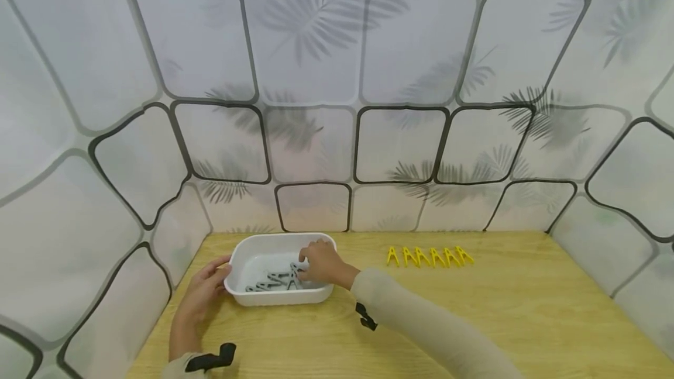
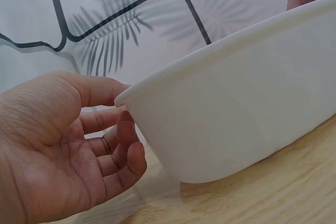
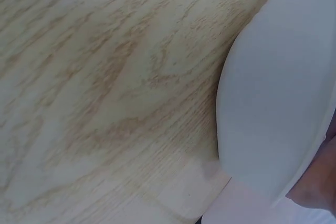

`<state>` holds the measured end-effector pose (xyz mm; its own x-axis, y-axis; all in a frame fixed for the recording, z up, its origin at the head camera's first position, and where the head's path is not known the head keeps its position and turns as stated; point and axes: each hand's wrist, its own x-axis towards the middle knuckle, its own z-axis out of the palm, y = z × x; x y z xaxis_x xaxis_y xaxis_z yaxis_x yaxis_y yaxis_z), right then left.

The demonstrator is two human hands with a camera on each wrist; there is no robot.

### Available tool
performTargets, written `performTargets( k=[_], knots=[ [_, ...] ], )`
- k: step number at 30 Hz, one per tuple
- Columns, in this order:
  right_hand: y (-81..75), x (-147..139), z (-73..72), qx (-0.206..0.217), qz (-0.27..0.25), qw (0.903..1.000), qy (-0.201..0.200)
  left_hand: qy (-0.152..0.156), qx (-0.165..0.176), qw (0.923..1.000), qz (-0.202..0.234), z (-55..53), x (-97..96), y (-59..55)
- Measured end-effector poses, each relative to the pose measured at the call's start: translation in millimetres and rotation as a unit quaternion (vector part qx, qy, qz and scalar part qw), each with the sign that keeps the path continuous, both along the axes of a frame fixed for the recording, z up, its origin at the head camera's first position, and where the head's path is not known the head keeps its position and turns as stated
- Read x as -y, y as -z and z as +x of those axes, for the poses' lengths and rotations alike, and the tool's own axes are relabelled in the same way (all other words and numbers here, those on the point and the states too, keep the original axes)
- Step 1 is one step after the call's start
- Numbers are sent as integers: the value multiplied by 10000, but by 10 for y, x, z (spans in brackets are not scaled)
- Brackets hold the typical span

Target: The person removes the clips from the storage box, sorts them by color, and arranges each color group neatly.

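Observation:
A white plastic basin [image 1: 280, 297] stands on the table, with several grey clothespins [image 1: 271, 281] lying in a loose group on its floor. My left hand [image 1: 202, 291] holds the basin's left end. In the left wrist view, the thumb and forefinger of that left hand [image 2: 73, 140] meet at the rim, and the other fingers curl beneath it. My right hand [image 1: 323, 263] reaches over the right rim into the basin, fingertips down among the grey clothespins. Whether it pinches one is too small to make out. The right wrist view shows mostly the basin's outer wall [image 3: 273, 87].
Several yellow clothespins [image 1: 419, 256] are set in a row on the wooden table [image 1: 500, 303], right of the basin. A patterned cloth or wall covering [image 1: 310, 145] with leaf prints rises behind the table and along both sides.

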<state>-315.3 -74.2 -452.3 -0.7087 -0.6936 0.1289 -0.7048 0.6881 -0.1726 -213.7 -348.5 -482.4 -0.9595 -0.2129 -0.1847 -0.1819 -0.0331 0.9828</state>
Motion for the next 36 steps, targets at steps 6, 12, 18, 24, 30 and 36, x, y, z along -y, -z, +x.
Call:
performTargets(
  k=[6, 12, 18, 24, 30, 36],
  knots=[
    [-84, 68, -60, 233, 567, 9981, 67, -24, 28, 9996, -275, -7, 14, -34],
    [-123, 108, -108, 256, 1006, 9946, -56, -25, 19, 9995, -302, -10, 6, -23],
    [-100, 78, -105, 495, 1231, 9910, -184, -24, 2, 9996, -270, -12, -11, -7],
    [-109, 37, -137, 112, 1149, 9930, -249, -20, -21, 9998, -178, -20, -14, -31],
    [-159, 7, -139, -126, 828, 9956, -427, 22, 17, 9995, -320, -19, 2, -47],
    [-114, 0, -123, -1103, 1092, 9857, -651, -40, 61, 9995, -311, -4, 3, -19]
  ],
)
